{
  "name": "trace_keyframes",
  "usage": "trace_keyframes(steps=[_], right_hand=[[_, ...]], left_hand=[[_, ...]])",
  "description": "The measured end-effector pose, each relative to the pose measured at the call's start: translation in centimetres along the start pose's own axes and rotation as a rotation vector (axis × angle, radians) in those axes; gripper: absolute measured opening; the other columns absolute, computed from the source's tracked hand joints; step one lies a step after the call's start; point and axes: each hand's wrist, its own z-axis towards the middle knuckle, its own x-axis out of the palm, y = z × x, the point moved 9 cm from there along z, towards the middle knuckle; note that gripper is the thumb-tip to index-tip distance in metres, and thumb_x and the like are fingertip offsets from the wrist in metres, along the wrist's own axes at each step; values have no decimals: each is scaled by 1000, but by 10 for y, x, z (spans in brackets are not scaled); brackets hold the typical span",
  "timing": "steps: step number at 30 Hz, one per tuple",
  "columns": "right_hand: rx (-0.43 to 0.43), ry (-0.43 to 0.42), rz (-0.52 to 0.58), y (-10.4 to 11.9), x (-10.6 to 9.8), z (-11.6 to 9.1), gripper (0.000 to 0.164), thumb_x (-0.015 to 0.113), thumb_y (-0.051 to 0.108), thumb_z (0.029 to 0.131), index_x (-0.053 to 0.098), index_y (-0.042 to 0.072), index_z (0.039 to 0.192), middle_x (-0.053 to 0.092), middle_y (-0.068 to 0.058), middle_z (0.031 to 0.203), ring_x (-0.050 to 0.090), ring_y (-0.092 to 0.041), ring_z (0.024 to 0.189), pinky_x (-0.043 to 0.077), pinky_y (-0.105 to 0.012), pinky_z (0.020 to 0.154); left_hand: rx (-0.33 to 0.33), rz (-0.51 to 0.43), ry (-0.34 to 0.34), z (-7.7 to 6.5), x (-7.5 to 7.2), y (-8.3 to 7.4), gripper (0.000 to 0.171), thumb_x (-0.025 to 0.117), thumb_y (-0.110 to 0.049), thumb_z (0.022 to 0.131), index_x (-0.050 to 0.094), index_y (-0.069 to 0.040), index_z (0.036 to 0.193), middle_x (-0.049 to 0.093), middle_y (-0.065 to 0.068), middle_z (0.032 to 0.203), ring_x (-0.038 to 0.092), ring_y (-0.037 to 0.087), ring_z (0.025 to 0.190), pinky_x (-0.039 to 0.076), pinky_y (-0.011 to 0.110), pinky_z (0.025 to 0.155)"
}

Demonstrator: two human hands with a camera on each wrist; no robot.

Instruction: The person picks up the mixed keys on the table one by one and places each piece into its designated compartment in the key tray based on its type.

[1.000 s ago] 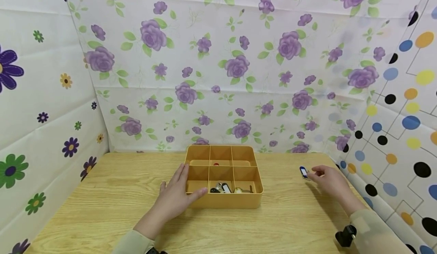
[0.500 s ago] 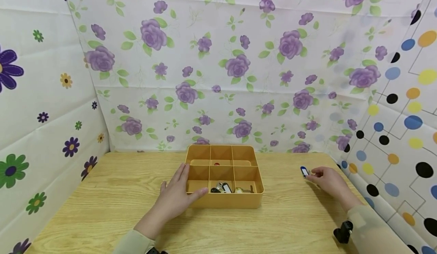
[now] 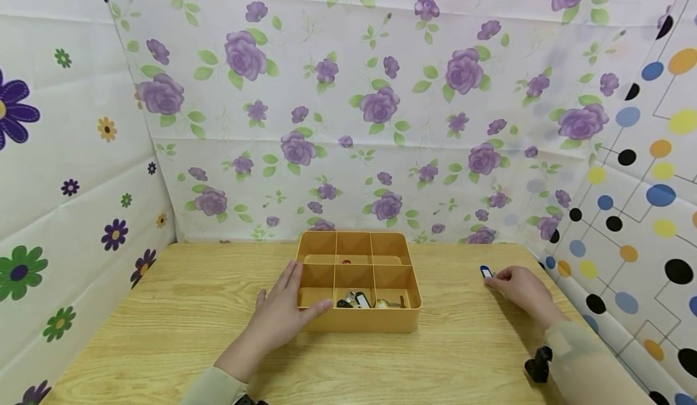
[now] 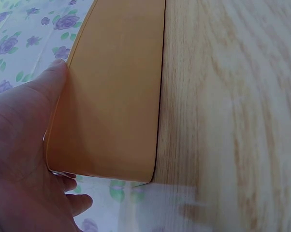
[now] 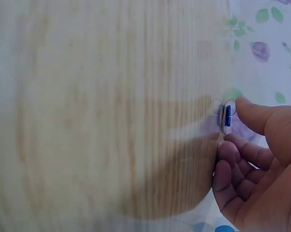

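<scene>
The orange box (image 3: 359,319), split into several compartments, stands at the middle of the table. My left hand (image 3: 280,320) rests at its front-left corner, thumb along the front rim and straight fingers at the left side. A blue key tag (image 3: 486,270) with a white label lies on the table at the right. My right hand (image 3: 524,291) is at its near end; in the right wrist view the thumb touches or nearly touches its ring, with a gap between thumb and forefinger. In the front middle compartment lies a black key tag (image 3: 362,299).
A brass-coloured key (image 3: 393,303) lies in the front right compartment. A small red item (image 3: 346,262), mostly hidden, sits in the back middle one. The wooden table (image 3: 163,314) meets patterned cloth (image 3: 337,108) at the back and both sides.
My right hand has shifted slightly left onto the near end of the blue key tag, covering its ring in the head view. The left hand and box stay in place.
</scene>
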Motion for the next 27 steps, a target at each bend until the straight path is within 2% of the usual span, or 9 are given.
trace_keyframes(steps=[5,12,27], right_hand=[[12,-11,-17,0,0,3,46,72,48,107,75,1,108,75,-11,102,67,-24,87,54,-47,78],[39,1,-23,0,3,3,46,68,48,109,75,3,105,75,-10,101,66,-25,85,52,-44,75],[52,14,-6,2,5,4,41,71,38,108,76,-2,115,75,-17,108,68,-29,93,53,-49,79]], left_hand=[[0,-5,0,0,0,0,126,58,-88,95,12,-4,177,7,16,184,26,47,163,6,87,119],[-3,-1,-1,0,0,0,126,58,-88,95,13,-4,177,8,16,184,26,46,164,7,87,120],[-9,-1,-4,0,0,1,127,57,-89,94,13,-5,177,7,16,184,27,47,163,6,87,120]])
